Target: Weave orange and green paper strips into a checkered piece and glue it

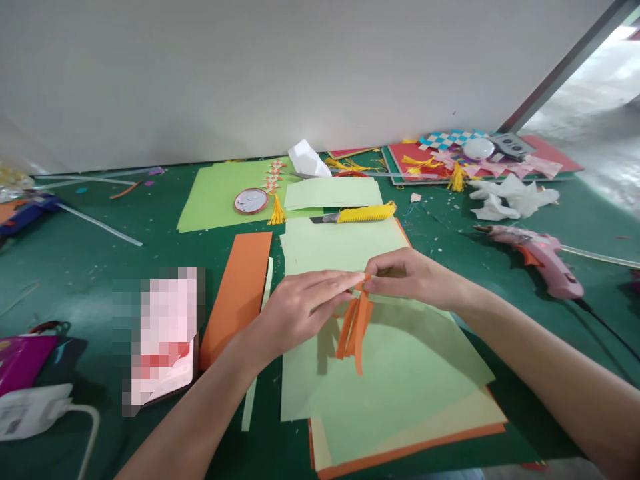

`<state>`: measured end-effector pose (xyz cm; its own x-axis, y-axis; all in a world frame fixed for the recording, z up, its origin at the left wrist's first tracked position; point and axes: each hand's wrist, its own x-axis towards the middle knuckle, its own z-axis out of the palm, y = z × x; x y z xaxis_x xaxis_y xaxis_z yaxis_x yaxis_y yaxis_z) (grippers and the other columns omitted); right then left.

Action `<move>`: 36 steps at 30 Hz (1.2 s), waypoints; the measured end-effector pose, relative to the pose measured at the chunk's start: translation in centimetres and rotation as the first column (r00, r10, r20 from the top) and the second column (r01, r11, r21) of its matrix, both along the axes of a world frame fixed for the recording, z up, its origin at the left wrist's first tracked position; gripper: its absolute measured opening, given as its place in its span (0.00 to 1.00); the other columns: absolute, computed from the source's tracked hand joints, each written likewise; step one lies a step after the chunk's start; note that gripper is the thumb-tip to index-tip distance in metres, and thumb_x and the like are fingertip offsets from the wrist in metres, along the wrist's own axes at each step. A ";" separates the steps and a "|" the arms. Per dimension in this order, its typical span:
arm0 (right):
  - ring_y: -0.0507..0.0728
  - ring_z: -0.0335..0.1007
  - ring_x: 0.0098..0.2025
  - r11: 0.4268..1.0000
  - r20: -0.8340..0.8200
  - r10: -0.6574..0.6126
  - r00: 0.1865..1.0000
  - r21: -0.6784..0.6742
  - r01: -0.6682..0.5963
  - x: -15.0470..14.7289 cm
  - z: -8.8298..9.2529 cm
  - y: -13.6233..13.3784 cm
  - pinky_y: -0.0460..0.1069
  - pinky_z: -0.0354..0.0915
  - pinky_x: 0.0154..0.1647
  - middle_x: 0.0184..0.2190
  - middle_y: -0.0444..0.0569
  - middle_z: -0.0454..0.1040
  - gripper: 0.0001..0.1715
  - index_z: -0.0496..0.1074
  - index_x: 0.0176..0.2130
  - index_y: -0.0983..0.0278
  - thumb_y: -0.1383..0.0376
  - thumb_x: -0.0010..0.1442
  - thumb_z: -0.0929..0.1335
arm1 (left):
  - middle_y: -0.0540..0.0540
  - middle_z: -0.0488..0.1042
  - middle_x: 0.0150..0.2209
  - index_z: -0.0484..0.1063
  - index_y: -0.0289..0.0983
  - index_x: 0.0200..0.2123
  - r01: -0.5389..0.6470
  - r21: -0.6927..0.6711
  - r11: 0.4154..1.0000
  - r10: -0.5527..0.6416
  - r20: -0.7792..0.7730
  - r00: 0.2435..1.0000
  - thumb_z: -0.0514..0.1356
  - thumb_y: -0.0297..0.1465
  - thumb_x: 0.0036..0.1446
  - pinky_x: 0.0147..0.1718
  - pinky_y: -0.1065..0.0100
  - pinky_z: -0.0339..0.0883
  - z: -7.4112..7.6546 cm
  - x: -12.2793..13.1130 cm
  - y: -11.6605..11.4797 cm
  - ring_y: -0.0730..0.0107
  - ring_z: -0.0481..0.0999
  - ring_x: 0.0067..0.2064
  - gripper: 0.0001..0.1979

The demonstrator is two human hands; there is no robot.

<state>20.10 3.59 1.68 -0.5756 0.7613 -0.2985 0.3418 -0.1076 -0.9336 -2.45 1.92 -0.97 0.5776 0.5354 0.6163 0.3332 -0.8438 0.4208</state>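
My left hand (305,303) and my right hand (413,277) meet above a stack of light green paper (400,373). Both pinch the top of a bundle of orange paper strips (356,323), whose loose ends hang down toward the stack. A yellow utility knife (357,214) lies just beyond the hands on the green sheets. A sheet of orange paper (240,293) lies to the left of my left hand.
A pink glue gun (537,257) with its cord lies at the right on the green mat (85,267). White tissue (513,197) and woven paper crafts (450,150) sit at the back right. A round red-rimmed disc (251,200) rests on green paper. A white charger (30,410) lies at the front left.
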 end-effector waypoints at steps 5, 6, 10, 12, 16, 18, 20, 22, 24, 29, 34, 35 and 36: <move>0.48 0.50 0.25 1.000 0.010 0.011 1.000 -0.016 -0.011 0.0 0.1 -0.1 0.47 0.47 0.26 0.21 0.40 0.60 0.14 0.72 0.29 0.64 0.55 0.56 0.69 | 0.49 0.80 0.46 0.70 0.40 0.55 0.016 -0.013 1.000 -0.016 0.008 1.000 0.60 0.23 0.60 0.46 0.71 0.74 -0.1 -0.2 -0.1 0.72 0.80 0.45 0.19; 0.48 0.49 0.25 1.000 0.011 0.014 1.000 -0.019 -0.014 0.0 0.1 -0.1 0.47 0.47 0.26 0.21 0.39 0.60 0.14 0.72 0.29 0.64 0.56 0.56 0.69 | 0.49 0.80 0.46 0.70 0.40 0.54 0.015 -0.016 1.000 -0.015 0.010 1.000 0.60 0.23 0.60 0.46 0.72 0.75 0.0 -0.2 -0.1 0.72 0.80 0.45 0.19; 0.48 0.50 0.26 1.000 0.011 0.015 1.000 -0.007 -0.015 0.1 0.1 0.0 0.47 0.47 0.27 0.22 0.40 0.59 0.14 0.72 0.29 0.64 0.56 0.57 0.69 | 0.50 0.80 0.45 0.71 0.40 0.54 0.009 -0.015 1.000 -0.008 0.023 1.000 0.61 0.25 0.59 0.47 0.73 0.74 0.0 -0.1 0.0 0.73 0.80 0.45 0.19; 0.49 0.50 0.26 1.000 0.010 0.013 1.000 -0.013 -0.012 0.1 0.1 0.0 0.47 0.48 0.27 0.22 0.40 0.60 0.14 0.72 0.29 0.64 0.56 0.57 0.69 | 0.50 0.80 0.45 0.70 0.39 0.54 0.012 -0.002 1.000 -0.012 0.031 0.999 0.62 0.24 0.59 0.47 0.73 0.74 0.0 -0.2 0.0 0.73 0.80 0.45 0.19; 0.49 0.50 0.26 0.999 0.001 0.024 1.000 -0.031 -0.024 0.1 0.1 0.0 0.47 0.47 0.26 0.22 0.40 0.60 0.14 0.72 0.29 0.65 0.56 0.57 0.69 | 0.49 0.80 0.46 0.70 0.40 0.55 0.024 0.004 1.000 -0.025 0.039 0.999 0.61 0.23 0.59 0.47 0.73 0.74 -0.1 -0.2 0.0 0.73 0.80 0.45 0.20; 0.49 0.50 0.26 0.999 0.001 0.033 0.999 -0.027 -0.033 0.1 0.1 0.0 0.47 0.47 0.26 0.22 0.40 0.61 0.15 0.72 0.29 0.65 0.55 0.57 0.69 | 0.49 0.80 0.47 0.70 0.39 0.54 0.036 0.001 0.999 -0.036 0.050 0.998 0.61 0.22 0.59 0.47 0.74 0.73 -0.1 -0.2 0.0 0.73 0.80 0.45 0.20; 0.49 0.50 0.25 0.999 -0.004 0.036 0.999 -0.025 -0.036 0.1 0.2 0.0 0.47 0.47 0.25 0.22 0.40 0.60 0.15 0.72 0.29 0.65 0.55 0.57 0.69 | 0.49 0.79 0.47 0.70 0.39 0.54 0.045 -0.001 0.999 -0.045 0.058 0.997 0.61 0.22 0.59 0.47 0.74 0.73 -0.1 -0.1 0.0 0.74 0.80 0.45 0.19; 0.48 0.49 0.25 0.999 -0.011 0.030 0.999 -0.024 -0.031 0.1 0.1 0.0 0.47 0.46 0.25 0.21 0.39 0.59 0.14 0.71 0.28 0.65 0.56 0.57 0.69 | 0.49 0.80 0.46 0.71 0.39 0.53 0.049 -0.003 0.999 -0.049 0.056 0.997 0.60 0.22 0.59 0.46 0.74 0.74 -0.1 -0.1 0.0 0.73 0.80 0.45 0.19; 0.48 0.50 0.25 1.000 -0.013 0.019 1.000 -0.022 -0.020 0.1 0.1 0.0 0.47 0.46 0.25 0.21 0.39 0.60 0.13 0.71 0.28 0.65 0.57 0.56 0.69 | 0.49 0.80 0.45 0.71 0.39 0.53 0.040 -0.011 0.999 -0.040 0.048 0.998 0.60 0.23 0.59 0.46 0.73 0.74 0.0 -0.1 0.0 0.73 0.80 0.44 0.18; 0.49 0.52 0.26 0.999 -0.001 -0.033 0.999 0.013 0.033 -0.3 0.1 -0.2 0.47 0.49 0.26 0.22 0.41 0.62 0.14 0.71 0.28 0.65 0.56 0.56 0.69 | 0.49 0.81 0.42 0.74 0.38 0.49 -0.015 -0.084 0.996 0.020 0.052 0.998 0.61 0.24 0.59 0.44 0.74 0.74 0.4 0.3 -0.4 0.73 0.80 0.42 0.14; 0.49 0.53 0.26 0.997 0.013 -0.061 0.998 0.049 0.060 -0.7 0.0 -0.4 0.46 0.50 0.26 0.23 0.41 0.63 0.17 0.70 0.28 0.65 0.54 0.57 0.68 | 0.49 0.81 0.35 0.76 0.39 0.43 -0.090 -0.346 0.934 0.146 0.139 0.979 0.64 0.29 0.56 0.34 0.75 0.75 0.6 1.1 -1.0 0.74 0.80 0.32 0.10; 0.49 0.53 0.26 0.997 0.021 -0.055 0.998 0.057 0.054 -0.6 -0.1 -0.4 0.46 0.50 0.25 0.23 0.41 0.63 0.17 0.70 0.28 0.65 0.54 0.57 0.68 | 0.49 0.81 0.35 0.77 0.39 0.42 -0.105 -0.413 0.904 0.183 0.154 0.971 0.64 0.30 0.57 0.33 0.74 0.76 0.6 1.3 -1.1 0.74 0.80 0.32 0.09; 0.49 0.52 0.26 0.997 0.035 -0.044 0.998 0.068 0.041 -0.6 -0.1 -0.4 0.46 0.49 0.25 0.23 0.41 0.62 0.18 0.70 0.28 0.65 0.53 0.57 0.68 | 0.48 0.81 0.35 0.77 0.39 0.41 -0.117 -0.476 0.872 0.220 0.167 0.961 0.63 0.30 0.57 0.34 0.73 0.76 0.6 1.4 -1.2 0.73 0.80 0.32 0.08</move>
